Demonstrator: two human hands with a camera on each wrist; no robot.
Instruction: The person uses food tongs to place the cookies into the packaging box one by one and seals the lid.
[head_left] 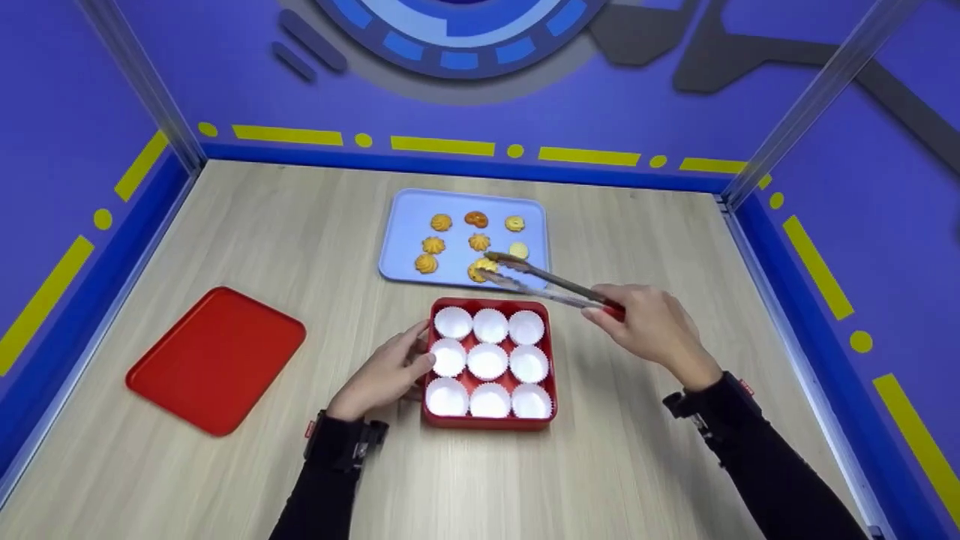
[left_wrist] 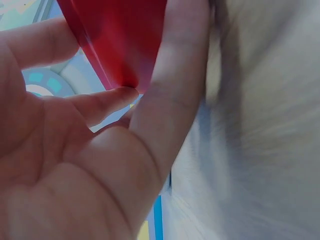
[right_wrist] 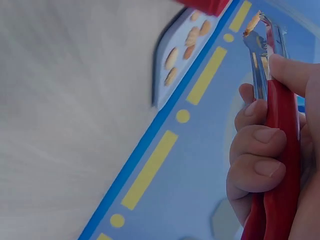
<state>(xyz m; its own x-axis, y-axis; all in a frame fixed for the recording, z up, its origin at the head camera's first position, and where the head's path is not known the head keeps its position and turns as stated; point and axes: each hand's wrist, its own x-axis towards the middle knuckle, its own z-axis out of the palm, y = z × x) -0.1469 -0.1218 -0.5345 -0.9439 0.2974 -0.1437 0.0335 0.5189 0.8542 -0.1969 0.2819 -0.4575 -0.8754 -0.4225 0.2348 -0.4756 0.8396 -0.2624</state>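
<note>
My right hand [head_left: 651, 324] grips metal tongs [head_left: 566, 283] by their red handles [right_wrist: 280, 150]. Between the tong tips is a golden cookie [right_wrist: 253, 23], over the front of the light blue tray [head_left: 401, 206]. Several more cookies, among them a pretzel-shaped one [head_left: 476, 219], lie on that tray. In front of it stands a red box [head_left: 491, 424], lined with rows of white paper cups [head_left: 487, 361]; no cookies show in them. My left hand [head_left: 386, 373] steadies the box, fingers spread along its left wall, as the left wrist view also shows.
A flat red lid [head_left: 217, 360] lies on the wooden table [head_left: 315, 225] to the left. Blue walls [head_left: 465, 105] with yellow markings enclose the back and both sides. Metal posts [head_left: 810, 97] stand at the back corners.
</note>
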